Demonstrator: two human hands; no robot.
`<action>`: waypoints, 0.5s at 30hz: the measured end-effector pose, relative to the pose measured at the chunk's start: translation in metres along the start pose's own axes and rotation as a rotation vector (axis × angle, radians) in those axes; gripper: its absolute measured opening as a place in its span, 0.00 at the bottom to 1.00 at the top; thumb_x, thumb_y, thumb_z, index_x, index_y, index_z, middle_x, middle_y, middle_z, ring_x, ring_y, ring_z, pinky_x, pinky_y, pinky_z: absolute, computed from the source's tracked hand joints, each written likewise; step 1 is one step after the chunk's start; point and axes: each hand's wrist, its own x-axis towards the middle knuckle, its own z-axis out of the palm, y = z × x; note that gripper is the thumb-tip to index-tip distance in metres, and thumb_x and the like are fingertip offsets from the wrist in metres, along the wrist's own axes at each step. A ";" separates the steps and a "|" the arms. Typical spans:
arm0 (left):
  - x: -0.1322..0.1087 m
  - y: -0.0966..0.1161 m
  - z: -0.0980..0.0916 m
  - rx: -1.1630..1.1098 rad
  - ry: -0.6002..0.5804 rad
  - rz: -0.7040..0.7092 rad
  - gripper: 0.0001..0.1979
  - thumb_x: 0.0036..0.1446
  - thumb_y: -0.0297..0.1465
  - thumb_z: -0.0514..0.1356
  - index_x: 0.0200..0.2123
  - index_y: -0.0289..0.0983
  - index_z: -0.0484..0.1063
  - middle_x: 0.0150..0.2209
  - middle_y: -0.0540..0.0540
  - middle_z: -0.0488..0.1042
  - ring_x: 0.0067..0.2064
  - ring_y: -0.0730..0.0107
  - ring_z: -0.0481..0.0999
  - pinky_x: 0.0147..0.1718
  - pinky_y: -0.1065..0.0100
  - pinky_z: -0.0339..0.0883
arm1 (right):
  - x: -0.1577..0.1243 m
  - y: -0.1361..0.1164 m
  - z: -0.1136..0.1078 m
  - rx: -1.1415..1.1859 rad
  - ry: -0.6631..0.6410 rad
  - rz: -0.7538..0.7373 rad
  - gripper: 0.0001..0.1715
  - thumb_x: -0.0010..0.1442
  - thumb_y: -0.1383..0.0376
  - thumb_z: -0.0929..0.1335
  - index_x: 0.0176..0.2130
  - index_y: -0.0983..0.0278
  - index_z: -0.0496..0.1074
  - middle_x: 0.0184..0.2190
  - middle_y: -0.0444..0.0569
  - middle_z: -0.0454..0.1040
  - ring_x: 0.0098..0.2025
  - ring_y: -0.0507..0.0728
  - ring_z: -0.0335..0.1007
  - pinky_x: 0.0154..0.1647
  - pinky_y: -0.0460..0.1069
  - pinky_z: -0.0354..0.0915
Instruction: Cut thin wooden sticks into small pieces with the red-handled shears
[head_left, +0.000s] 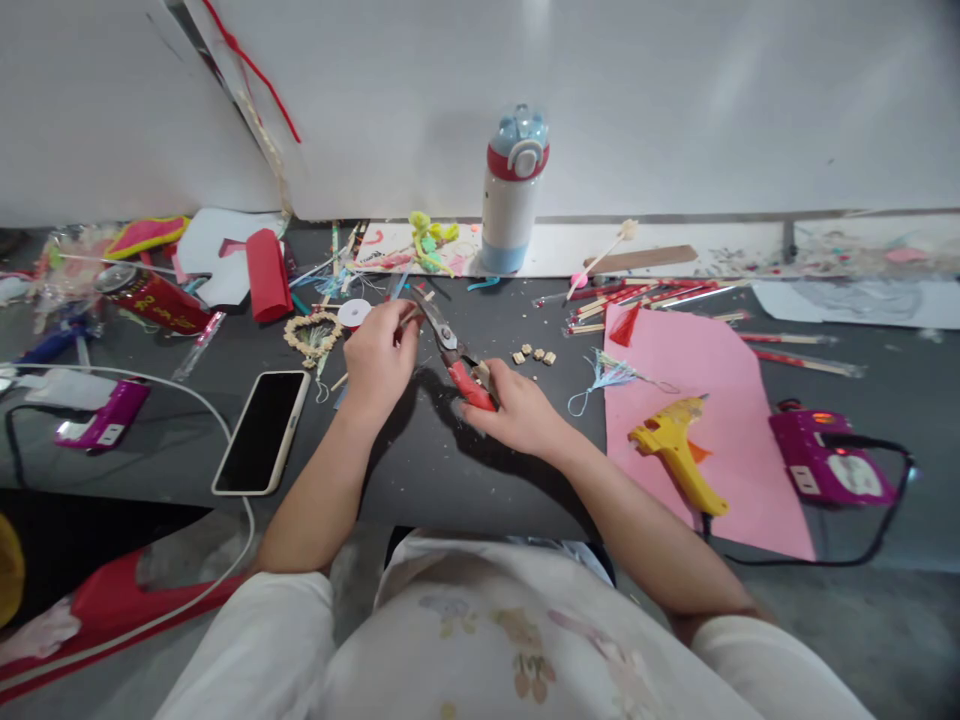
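I can't read any words or numbers through my feed. I make out yellow characters on the red can (154,299), too blurred to decipher, and pale markings on the purple box (821,470), too small for me.

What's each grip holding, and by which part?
The right grip holds pliers by their red handles; what the left grip pinches, if anything, can't be told clearly.

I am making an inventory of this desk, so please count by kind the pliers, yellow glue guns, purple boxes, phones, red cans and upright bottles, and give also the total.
Pliers: 1
Yellow glue gun: 1
Purple boxes: 2
Phone: 1
Red can: 1
Upright bottle: 1
Total: 7
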 end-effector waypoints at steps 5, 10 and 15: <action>0.002 -0.009 -0.003 -0.031 0.011 0.025 0.13 0.61 0.37 0.51 0.39 0.39 0.73 0.36 0.46 0.77 0.39 0.69 0.76 0.40 0.69 0.67 | -0.001 0.001 0.000 -0.007 -0.010 -0.046 0.25 0.53 0.53 0.66 0.45 0.65 0.60 0.34 0.51 0.71 0.37 0.59 0.69 0.37 0.50 0.59; 0.006 -0.014 -0.007 -0.011 -0.021 0.090 0.14 0.61 0.37 0.51 0.39 0.40 0.74 0.36 0.46 0.77 0.38 0.68 0.76 0.39 0.67 0.67 | 0.000 0.003 0.000 -0.003 -0.009 -0.047 0.24 0.53 0.53 0.66 0.44 0.64 0.59 0.34 0.51 0.71 0.36 0.59 0.68 0.36 0.50 0.58; 0.007 -0.015 -0.009 -0.003 -0.094 0.144 0.14 0.62 0.35 0.49 0.39 0.39 0.74 0.33 0.44 0.76 0.36 0.69 0.75 0.37 0.67 0.66 | 0.001 0.003 0.000 0.003 -0.015 -0.050 0.23 0.53 0.53 0.66 0.43 0.64 0.59 0.32 0.49 0.70 0.35 0.58 0.67 0.36 0.49 0.57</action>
